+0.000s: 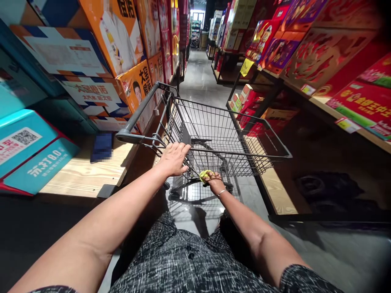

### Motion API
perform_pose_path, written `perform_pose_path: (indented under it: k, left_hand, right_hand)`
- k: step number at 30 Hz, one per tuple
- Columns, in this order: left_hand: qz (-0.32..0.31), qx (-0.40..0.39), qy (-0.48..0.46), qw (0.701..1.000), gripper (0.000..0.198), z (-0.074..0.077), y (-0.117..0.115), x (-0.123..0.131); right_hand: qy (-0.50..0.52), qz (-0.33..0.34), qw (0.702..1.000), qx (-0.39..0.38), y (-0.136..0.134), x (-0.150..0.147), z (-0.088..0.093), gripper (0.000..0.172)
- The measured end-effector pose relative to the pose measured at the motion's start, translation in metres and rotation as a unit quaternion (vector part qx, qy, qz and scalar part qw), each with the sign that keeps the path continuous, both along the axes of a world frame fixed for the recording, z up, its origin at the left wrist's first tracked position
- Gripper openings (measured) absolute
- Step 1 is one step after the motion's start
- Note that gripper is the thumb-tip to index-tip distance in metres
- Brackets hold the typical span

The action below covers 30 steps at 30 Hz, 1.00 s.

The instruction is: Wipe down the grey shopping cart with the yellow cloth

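A dark wire shopping cart (262,138) stands tilted in a shop aisle right in front of me. My left hand (174,158) rests on the cart's near wire edge, fingers curled over it. Lower down at the cart's underframe, my right hand (215,181) is closed on a small yellow-green thing (205,175) that I cannot make out. A thin bracelet sits on that wrist. The cart's grey handle bar (139,116) points away to the left.
Stacked orange, white and blue boxes (91,65) fill low wooden shelving on the left. Red gift boxes (324,53) line the shelves on the right, with a low wooden platform (275,191) beneath. A glossy grey floor (198,81) runs down the aisle ahead.
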<state>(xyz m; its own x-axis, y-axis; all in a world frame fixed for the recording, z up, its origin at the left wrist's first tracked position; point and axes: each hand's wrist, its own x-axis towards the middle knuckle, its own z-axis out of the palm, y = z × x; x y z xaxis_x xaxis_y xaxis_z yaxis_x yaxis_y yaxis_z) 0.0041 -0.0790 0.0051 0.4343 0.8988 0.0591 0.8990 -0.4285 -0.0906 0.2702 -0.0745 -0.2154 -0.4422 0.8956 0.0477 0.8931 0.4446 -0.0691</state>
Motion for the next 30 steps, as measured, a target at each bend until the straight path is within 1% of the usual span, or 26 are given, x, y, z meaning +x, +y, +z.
perform_pose_path:
  k: [2, 4, 6, 7, 8, 9, 10, 12, 14, 15, 16, 17, 18, 19, 20, 23, 25, 26, 27, 28, 30]
  left_hand:
    - [0.001, 0.002, -0.002, 1.0, 0.078, 0.0, 0.0, 0.001]
    - [0.004, 0.009, -0.006, 1.0, 0.077, -0.001, -0.001, 0.002]
    - [0.01, 0.015, -0.01, 1.0, 0.076, -0.001, -0.002, 0.003]
    - [0.014, 0.018, -0.012, 1.0, 0.075, -0.001, -0.002, 0.004]
    - [0.016, 0.02, -0.014, 1.0, 0.075, -0.001, -0.002, 0.005]
    - [0.018, 0.021, -0.015, 1.0, 0.075, -0.001, -0.002, 0.005]
    - [0.019, 0.02, -0.016, 0.999, 0.075, -0.002, -0.002, 0.005]
    - [0.018, 0.016, -0.018, 1.0, 0.076, -0.001, -0.002, 0.005]
    - [0.017, 0.009, -0.019, 1.0, 0.077, -0.001, -0.002, 0.004]
    - [0.017, 0.006, -0.019, 1.0, 0.077, -0.001, -0.001, 0.004]
    - [0.018, 0.003, -0.02, 1.0, 0.077, -0.001, -0.001, 0.004]
    - [0.018, 0.002, -0.021, 1.0, 0.077, -0.001, -0.001, 0.004]
    - [0.019, 0.002, -0.022, 1.0, 0.077, -0.001, -0.001, 0.004]
    - [0.018, 0.003, -0.022, 1.0, 0.077, -0.001, -0.001, 0.004]
    - [0.018, 0.007, -0.023, 1.0, 0.077, -0.002, -0.001, 0.004]
    - [0.016, 0.018, -0.024, 0.999, 0.075, -0.002, -0.001, 0.005]
    - [0.016, 0.023, -0.024, 0.999, 0.072, -0.002, -0.002, 0.006]
    - [0.018, 0.026, -0.024, 0.999, 0.07, -0.002, -0.002, 0.006]
    - [0.021, 0.028, -0.024, 0.999, 0.069, -0.002, -0.003, 0.006]
    - [0.024, 0.031, -0.024, 0.999, 0.067, -0.002, -0.003, 0.006]
    - [0.029, 0.038, -0.023, 0.999, 0.063, -0.003, -0.003, 0.006]
  right_hand:
    - [0.022, 0.001, 0.999, 0.049, 0.004, 0.003, 0.021, 0.03]
    - [0.071, 0.0, 0.986, 0.148, 0.012, 0.004, 0.047, 0.03]
    - [0.129, 0.0, 0.954, 0.27, 0.021, 0.005, 0.07, 0.026]
    - [0.151, -0.001, 0.936, 0.319, 0.025, 0.005, 0.077, 0.023]
    - [0.166, -0.003, 0.922, 0.35, 0.029, 0.005, 0.081, 0.02]
    - [0.169, -0.005, 0.919, 0.358, 0.031, 0.005, 0.08, 0.018]
    - [0.165, -0.007, 0.924, 0.346, 0.031, 0.005, 0.076, 0.018]
    - [0.141, -0.019, 0.948, 0.284, 0.027, 0.007, 0.056, 0.021]
    - [0.111, -0.039, 0.973, 0.2, 0.016, 0.01, 0.031, 0.028]
    - [0.1, -0.048, 0.98, 0.166, 0.01, 0.012, 0.021, 0.031]
    - [0.093, -0.055, 0.984, 0.143, 0.004, 0.013, 0.015, 0.035]
    - [0.089, -0.058, 0.986, 0.13, -0.002, 0.012, 0.013, 0.039]
    - [0.09, -0.055, 0.986, 0.127, -0.006, 0.01, 0.016, 0.042]
    - [0.097, -0.047, 0.985, 0.134, -0.009, 0.006, 0.025, 0.044]
    - [0.11, -0.032, 0.982, 0.151, -0.01, -0.001, 0.038, 0.043]
    - [0.164, 0.027, 0.959, 0.231, -0.005, -0.028, 0.091, 0.033]
    - [0.177, 0.046, 0.944, 0.273, 0.004, -0.045, 0.123, 0.034]
    - [0.177, 0.048, 0.941, 0.285, 0.008, -0.05, 0.135, 0.036]
    - [0.175, 0.047, 0.939, 0.291, 0.013, -0.053, 0.142, 0.036]
    - [0.173, 0.042, 0.939, 0.293, 0.017, -0.051, 0.145, 0.036]
    - [0.174, 0.022, 0.94, 0.294, 0.024, -0.035, 0.142, 0.033]
